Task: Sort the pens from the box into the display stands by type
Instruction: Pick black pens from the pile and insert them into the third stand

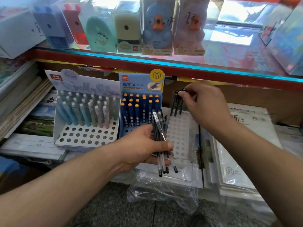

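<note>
My left hand [146, 145] grips a bunch of several black gel pens [161, 141] with clear barrels, tips pointing down. My right hand [201, 104] pinches the cap of a black pen [181, 104] standing at the back of a white perforated stand [179, 136]. Two more black pens [173, 105] stand beside it in the back row. Left of that, a blue stand [141, 89] holds several blue pens with orange caps. At far left a white stand [85, 136] holds several pastel pens.
Clear plastic wrapping [164, 194] lies under the white stand at the shelf's front. Notebooks and paper packs [242, 145] are stacked to the right and left. A red-edged shelf [147, 63] overhead carries boxed pencil sharpeners, close above the stands.
</note>
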A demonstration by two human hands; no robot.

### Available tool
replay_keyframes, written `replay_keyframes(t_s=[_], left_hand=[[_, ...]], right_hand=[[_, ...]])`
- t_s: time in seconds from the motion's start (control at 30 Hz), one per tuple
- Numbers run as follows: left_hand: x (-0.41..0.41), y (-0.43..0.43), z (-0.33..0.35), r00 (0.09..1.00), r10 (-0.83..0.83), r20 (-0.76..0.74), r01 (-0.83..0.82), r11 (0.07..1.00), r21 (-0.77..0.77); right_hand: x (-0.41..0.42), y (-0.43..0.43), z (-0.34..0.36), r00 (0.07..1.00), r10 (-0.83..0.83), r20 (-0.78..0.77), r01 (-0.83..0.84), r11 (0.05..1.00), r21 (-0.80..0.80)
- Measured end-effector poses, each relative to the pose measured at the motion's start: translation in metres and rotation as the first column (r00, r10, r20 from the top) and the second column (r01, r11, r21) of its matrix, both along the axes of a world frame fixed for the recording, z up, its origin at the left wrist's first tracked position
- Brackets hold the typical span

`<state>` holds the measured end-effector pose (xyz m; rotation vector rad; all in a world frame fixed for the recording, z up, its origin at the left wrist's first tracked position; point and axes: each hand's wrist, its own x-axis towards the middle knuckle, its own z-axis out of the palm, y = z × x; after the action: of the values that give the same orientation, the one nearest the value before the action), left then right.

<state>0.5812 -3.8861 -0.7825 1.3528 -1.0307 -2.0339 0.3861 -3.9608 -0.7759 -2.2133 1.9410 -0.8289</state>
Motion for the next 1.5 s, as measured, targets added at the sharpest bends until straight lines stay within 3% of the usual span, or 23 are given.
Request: replay_keyframes(t_s=[0.33, 0.6, 0.7, 0.87, 1.13, 1.5], left_hand=[[0.002, 0.0, -0.002, 1.0, -0.006, -0.001, 0.006, 1.0, -0.004], [0.001, -0.001, -0.002, 1.0, -0.012, -0.005, 0.012, 1.0, -0.012], [0.001, -0.001, -0.001, 1.0, -0.015, -0.003, 0.015, 0.999, -0.03], [-0.001, 0.002, 0.003, 0.997, -0.07, 0.017, 0.071, 0.993, -0.094], [-0.007, 0.005, 0.004, 0.997, -0.078, -0.001, 0.078, 0.993, -0.087], [-0.008, 0.004, 0.002, 0.998, -0.058, -0.013, 0.057, 0.995, -0.078]], right_hand=[[-0.001, -0.004, 0.005, 0.986, -0.064, 0.155, 0.058, 0.997, 0.041], [-0.004, -0.001, 0.003, 0.999, -0.037, -0.039, 0.037, 0.999, 0.002], [0.003, 0.009, 0.016, 0.998, -0.011, 0.065, 0.015, 0.998, -0.055], [0.024, 0.032, 0.022, 0.919, 0.11, 0.38, -0.241, 0.918, 0.316], [0.024, 0.035, 0.023, 0.854, 0.132, 0.504, -0.392, 0.801, 0.454], [0.02, 0.033, 0.022, 0.771, 0.039, 0.636, -0.426, 0.773, 0.47]])
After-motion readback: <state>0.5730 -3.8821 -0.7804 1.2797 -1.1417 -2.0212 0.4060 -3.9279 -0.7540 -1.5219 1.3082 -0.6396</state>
